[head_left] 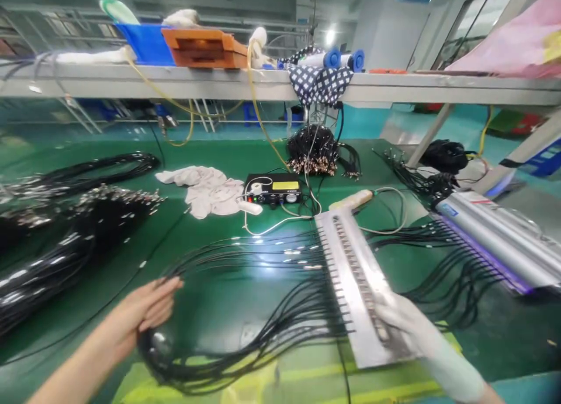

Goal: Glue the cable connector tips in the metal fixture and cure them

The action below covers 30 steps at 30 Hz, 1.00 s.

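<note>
My left hand (151, 310), bare, is closed round a looped bundle of black cables (175, 366). From that loop the cables fan out to the right, toward a long metal plate (353, 293) with comb-like slots along its left edge. Several cable ends lie at the slots. My right hand (401, 322), in a pale glove, grips the near right part of this plate; some of its fingers are blurred. At the plate's far end lies a pale-handled tool (355, 200) with a cord, which looks like a soldering iron.
A silver bar-shaped unit (499, 234) with a purple glow stands at right, cables along its edge. Big cable bundles (56, 246) lie left. Behind are a white cloth (210, 190), a black control box (275, 189) and a cable pile (313, 149). A shelf (210, 85) crosses above.
</note>
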Each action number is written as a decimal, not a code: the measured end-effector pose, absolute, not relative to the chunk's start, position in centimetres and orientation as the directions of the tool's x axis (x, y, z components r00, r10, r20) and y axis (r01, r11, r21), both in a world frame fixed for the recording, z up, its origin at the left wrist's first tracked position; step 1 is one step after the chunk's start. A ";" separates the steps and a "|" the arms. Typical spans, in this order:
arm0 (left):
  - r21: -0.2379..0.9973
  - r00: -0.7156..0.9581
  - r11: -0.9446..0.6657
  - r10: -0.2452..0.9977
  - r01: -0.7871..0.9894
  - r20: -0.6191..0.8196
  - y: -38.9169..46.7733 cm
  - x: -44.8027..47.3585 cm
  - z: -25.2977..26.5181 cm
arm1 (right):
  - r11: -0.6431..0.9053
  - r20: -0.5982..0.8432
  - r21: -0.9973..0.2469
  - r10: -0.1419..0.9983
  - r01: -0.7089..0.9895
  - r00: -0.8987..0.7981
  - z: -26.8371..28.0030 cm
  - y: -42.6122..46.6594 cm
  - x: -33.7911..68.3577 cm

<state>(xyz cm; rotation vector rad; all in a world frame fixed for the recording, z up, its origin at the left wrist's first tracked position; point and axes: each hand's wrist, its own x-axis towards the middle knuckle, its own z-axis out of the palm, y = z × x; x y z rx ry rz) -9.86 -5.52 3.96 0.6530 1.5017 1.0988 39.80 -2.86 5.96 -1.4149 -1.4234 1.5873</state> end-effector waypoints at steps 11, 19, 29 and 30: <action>0.256 -0.603 0.633 0.774 0.731 -0.190 -4.1 -19.7 3.5 | 0.281 -0.472 -0.489 0.711 0.826 -0.521 4.7 1.5 30.0; -0.019 -0.608 0.612 0.781 0.791 -0.146 -3.7 -18.7 1.8 | 0.485 -0.493 -0.233 0.688 0.843 -0.532 8.2 -0.7 28.7; -0.039 -0.654 0.655 0.746 0.755 -0.130 -3.8 -19.7 0.4 | 0.944 -0.009 -0.195 0.268 0.264 -0.963 3.7 -2.1 29.2; -0.044 -0.664 0.664 0.737 0.746 -0.131 -3.7 -19.9 0.3 | 0.964 0.046 -0.171 0.215 0.205 -0.975 3.9 -1.8 29.3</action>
